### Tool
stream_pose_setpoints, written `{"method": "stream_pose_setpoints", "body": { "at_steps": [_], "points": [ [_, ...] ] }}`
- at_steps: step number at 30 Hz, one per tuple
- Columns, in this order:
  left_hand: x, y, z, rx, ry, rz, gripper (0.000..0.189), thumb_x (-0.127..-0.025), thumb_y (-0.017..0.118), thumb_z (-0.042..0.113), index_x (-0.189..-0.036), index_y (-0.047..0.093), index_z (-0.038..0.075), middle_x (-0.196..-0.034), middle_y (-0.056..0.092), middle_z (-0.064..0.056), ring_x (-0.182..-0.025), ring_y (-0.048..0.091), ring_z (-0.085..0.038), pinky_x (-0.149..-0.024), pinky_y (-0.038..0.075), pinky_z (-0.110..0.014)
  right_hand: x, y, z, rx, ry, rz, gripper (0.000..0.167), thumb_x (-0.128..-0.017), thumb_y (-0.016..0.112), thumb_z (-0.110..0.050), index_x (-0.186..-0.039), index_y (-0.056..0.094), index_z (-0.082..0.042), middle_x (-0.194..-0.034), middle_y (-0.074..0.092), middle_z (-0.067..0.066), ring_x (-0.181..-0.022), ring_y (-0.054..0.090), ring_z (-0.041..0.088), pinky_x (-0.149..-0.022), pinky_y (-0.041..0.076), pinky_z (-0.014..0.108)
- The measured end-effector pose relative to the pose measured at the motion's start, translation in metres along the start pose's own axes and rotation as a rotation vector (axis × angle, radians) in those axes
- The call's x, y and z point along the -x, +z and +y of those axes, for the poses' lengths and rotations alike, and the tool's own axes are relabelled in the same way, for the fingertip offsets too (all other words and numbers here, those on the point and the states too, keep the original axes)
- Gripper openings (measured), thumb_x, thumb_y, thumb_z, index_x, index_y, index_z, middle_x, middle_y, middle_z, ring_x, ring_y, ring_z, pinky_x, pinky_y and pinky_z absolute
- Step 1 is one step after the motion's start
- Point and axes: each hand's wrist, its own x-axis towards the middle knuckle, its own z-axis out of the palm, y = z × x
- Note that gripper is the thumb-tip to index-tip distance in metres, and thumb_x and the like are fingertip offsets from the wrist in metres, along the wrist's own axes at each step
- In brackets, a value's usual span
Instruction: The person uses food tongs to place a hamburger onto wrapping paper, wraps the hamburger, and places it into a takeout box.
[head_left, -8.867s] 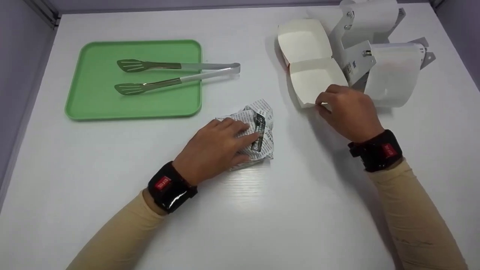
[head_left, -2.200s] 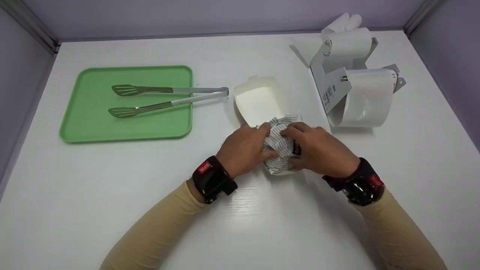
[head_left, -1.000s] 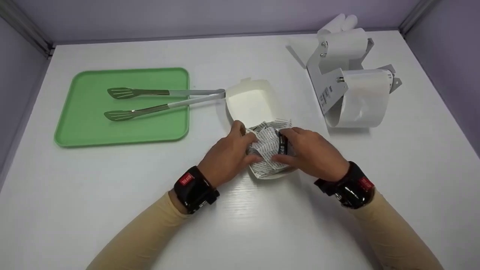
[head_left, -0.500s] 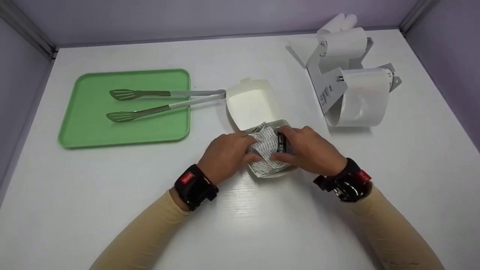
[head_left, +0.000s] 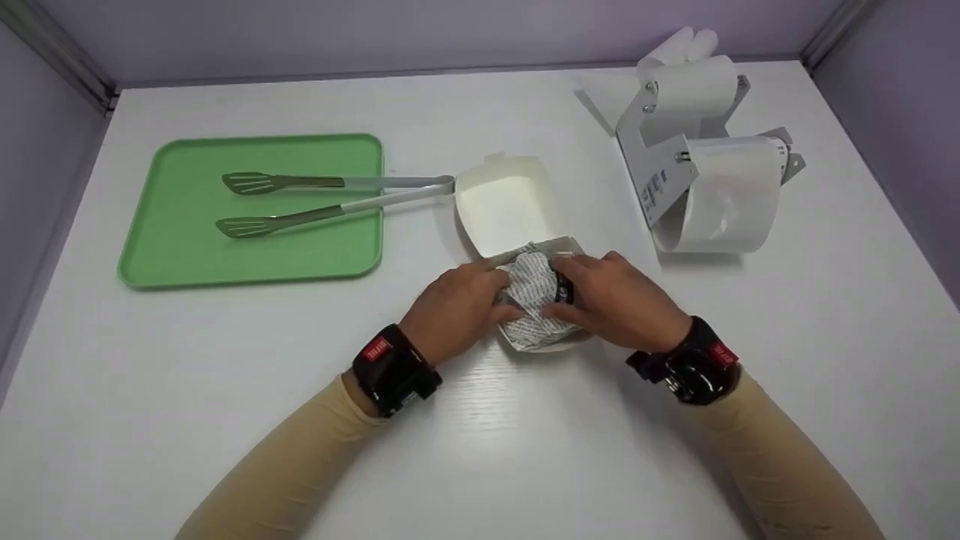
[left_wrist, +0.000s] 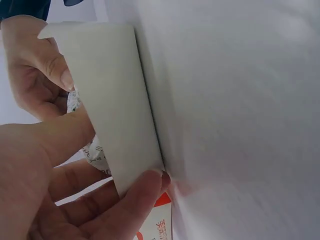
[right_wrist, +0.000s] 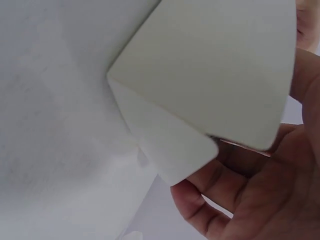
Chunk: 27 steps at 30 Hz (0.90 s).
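A paper-wrapped packet [head_left: 531, 277], printed like newspaper with a dark label, sits in the base of an open white clamshell box [head_left: 568, 245]. The lid [head_left: 506, 206] is folded back behind it. My left hand [head_left: 454, 307] grips the packet's left side, thumb and forefinger on the paper. Opposite it, my right hand [head_left: 622, 304] holds the right side, its thumb near the label. The left wrist view shows one left finger [left_wrist: 145, 182] on the box's outer corner. In the right wrist view, right fingers [right_wrist: 225, 185] curl at the box's corner, by a small flap [right_wrist: 165, 135].
A green tray [head_left: 300, 266] lies on the left, with metal tongs [head_left: 322, 217] across it. The tongs' looped end reaches the box lid. A metal stand [head_left: 671, 187] with label rolls [head_left: 731, 199] stands at the back right. Walls enclose the table's back and sides.
Earlier the packet lay on the table under my left hand, my right hand at the box by the stand. The box moved front-left, the packet went in, and loose paper edges are now tucked down.
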Motion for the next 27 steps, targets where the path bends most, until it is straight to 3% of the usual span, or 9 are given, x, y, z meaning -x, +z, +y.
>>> {"method": "stream_pose_setpoints", "body": {
  "at_steps": [2,5,8,11,16,21,27],
  "points": [
    [-0.0004,0.0001,-0.0003,0.005,-0.003,-0.005,0.033,-0.091,0.073,0.035,-0.101,0.069,0.004,-0.123,0.069,-0.009,-0.098,0.065,-0.023,-0.085,0.054,-0.041,0.0002,0.0,0.0002,0.019,-0.017,0.003,0.068,-0.093,0.071,-0.041,-0.138,0.055,0.007,-0.127,0.068,0.025,-0.105,0.071,0.035,-0.089,0.051,0.048],
    [0.0001,-0.0001,-0.0012,0.014,0.007,-0.002,0.034,-0.092,0.073,0.034,-0.106,0.068,0.004,-0.114,0.07,-0.007,-0.096,0.064,-0.022,-0.085,0.054,-0.041,0.0003,-0.0011,0.0004,0.023,-0.026,0.006,0.068,-0.093,0.071,-0.043,-0.139,0.056,0.007,-0.132,0.066,0.025,-0.114,0.068,0.036,-0.091,0.051,0.049],
    [0.0012,-0.0014,-0.002,0.031,0.01,0.003,0.044,-0.091,0.074,0.033,-0.121,0.061,0.004,-0.102,0.068,-0.007,-0.091,0.063,-0.022,-0.081,0.054,-0.041,0.0007,-0.003,0.0001,0.016,-0.03,0.016,0.068,-0.093,0.071,-0.043,-0.138,0.057,0.006,-0.133,0.065,0.025,-0.117,0.067,0.036,-0.092,0.052,0.05],
    [0.002,-0.0035,-0.0021,0.038,0.012,0.009,0.054,-0.091,0.074,0.033,-0.132,0.054,0.004,-0.105,0.066,-0.008,-0.09,0.063,-0.022,-0.079,0.054,-0.04,0.0013,-0.0047,-0.001,0.019,-0.032,0.029,0.068,-0.092,0.072,-0.043,-0.137,0.057,0.006,-0.132,0.065,0.025,-0.115,0.067,0.036,-0.09,0.053,0.051],
    [0.0014,-0.0067,-0.0007,0.026,-0.01,0.012,0.051,-0.089,0.076,0.036,-0.124,0.06,0.003,-0.108,0.053,-0.008,-0.081,0.056,-0.017,-0.072,0.053,-0.032,0.0011,-0.0062,-0.0022,0.009,-0.006,0.031,0.07,-0.091,0.073,-0.045,-0.138,0.057,0.003,-0.132,0.064,0.024,-0.111,0.067,0.036,-0.091,0.054,0.051],
    [0.0004,-0.0058,-0.0016,0.027,-0.015,0.021,0.048,-0.088,0.077,0.038,-0.115,0.062,0.001,-0.109,0.045,-0.007,-0.075,0.056,-0.016,-0.069,0.054,-0.028,0.001,-0.0053,-0.0039,-0.001,0.009,0.046,0.067,-0.089,0.075,-0.043,-0.138,0.058,0.0,-0.125,0.062,0.02,-0.095,0.066,0.036,-0.082,0.056,0.048],
    [-0.0002,-0.0039,-0.0017,0.02,-0.032,-0.01,0.053,-0.089,0.076,0.039,-0.121,0.064,-0.001,-0.111,0.043,-0.006,-0.077,0.057,-0.016,-0.071,0.054,-0.027,0.0013,-0.0031,-0.0035,0.001,0.012,0.052,0.068,-0.088,0.076,-0.043,-0.138,0.058,-0.001,-0.124,0.061,0.017,-0.091,0.065,0.034,-0.079,0.055,0.046]
  ]
}}
